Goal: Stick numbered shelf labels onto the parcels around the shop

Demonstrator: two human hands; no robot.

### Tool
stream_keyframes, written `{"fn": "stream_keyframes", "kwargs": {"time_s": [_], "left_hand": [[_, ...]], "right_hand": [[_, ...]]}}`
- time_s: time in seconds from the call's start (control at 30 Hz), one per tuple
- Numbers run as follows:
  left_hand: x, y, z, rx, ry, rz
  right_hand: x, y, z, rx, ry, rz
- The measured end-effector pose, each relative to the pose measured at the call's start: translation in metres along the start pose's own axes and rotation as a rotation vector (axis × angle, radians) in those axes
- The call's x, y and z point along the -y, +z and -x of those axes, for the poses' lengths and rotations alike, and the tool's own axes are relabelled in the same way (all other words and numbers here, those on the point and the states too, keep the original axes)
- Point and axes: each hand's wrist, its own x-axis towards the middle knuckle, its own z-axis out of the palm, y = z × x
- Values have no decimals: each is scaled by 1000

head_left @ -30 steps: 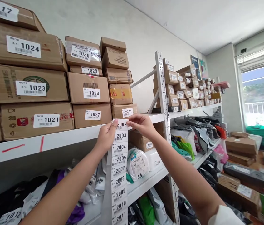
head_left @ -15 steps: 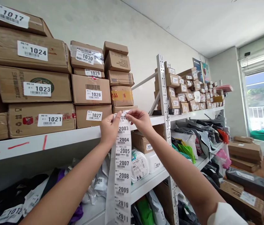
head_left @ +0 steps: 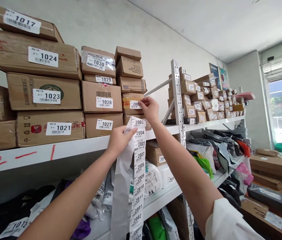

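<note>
Right hand point(head_left: 150, 109) raised label point(head_left: 134, 104) to yellow-taped box point(head_left: 126, 106).

My left arm point(head_left: 78, 193), right arm point(head_left: 181, 166) extended forward; left grip point(head_left: 118, 141) lower, thumb point(head_left: 130, 134) out; right grip point(head_left: 151, 109) higher, fingers point(head_left: 146, 100) bent.

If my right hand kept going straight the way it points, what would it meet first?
Your right hand, holding a white label by its edge, would probably meet the yellow-taped box; I can't tell whether the label already touches it.
</note>
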Motion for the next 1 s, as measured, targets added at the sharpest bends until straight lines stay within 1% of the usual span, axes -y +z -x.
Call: {"fn": "stream_keyframes", "kwargs": {"time_s": [0.07,0.17,0.2,0.27,0.33,0.4,0.43,0.5,0.53,0.57,0.63,0.7,0.77,0.83,0.87,0.9,1.0], "left_hand": [[3,-5,4,21,70,-2],[8,-12,4,49,183,54],[10,-14,3,54,209,83],[13,-16,-1,51,203,165],[16,-15,-5,40,123,282],[17,-11,-9,31,57,408],[16,-8,-12,27,46,467],[13,-1,-18,11,45,559],[10,3,-22,-9,40,588],[7,6,-26,-35,33,600],[0,13,-33,-94,38,569],[-8,17,-40,-164,88,471],[-16,19,-47,-253,151,337],[-23,19,-53,-333,185,258],[-26,19,-56,-342,191,265],[-29,18,-59,-323,188,298],[-34,13,-68,-229,157,392]], "right_hand": [[-2,0,-3,-36,-38,138],[-1,-4,-2,-149,-60,310],[-1,-7,-1,-135,-81,336],[-1,-14,1,-17,-158,347],[1,-21,6,73,-210,295],[5,-27,15,131,-158,136],[9,-29,22,193,-103,26],[16,-30,35,367,1,-179],[19,-30,40,423,35,-246],[22,-29,44,433,52,-287],[25,-26,48,347,51,-333],[28,-24,45,261,61,-364],[31,-22,40,233,99,-372],[36,-21,34,230,131,-347],[38,-20,31,215,122,-326],[41,-19,27,188,97,-303],[46,-13,10,127,-23,-238]]}}
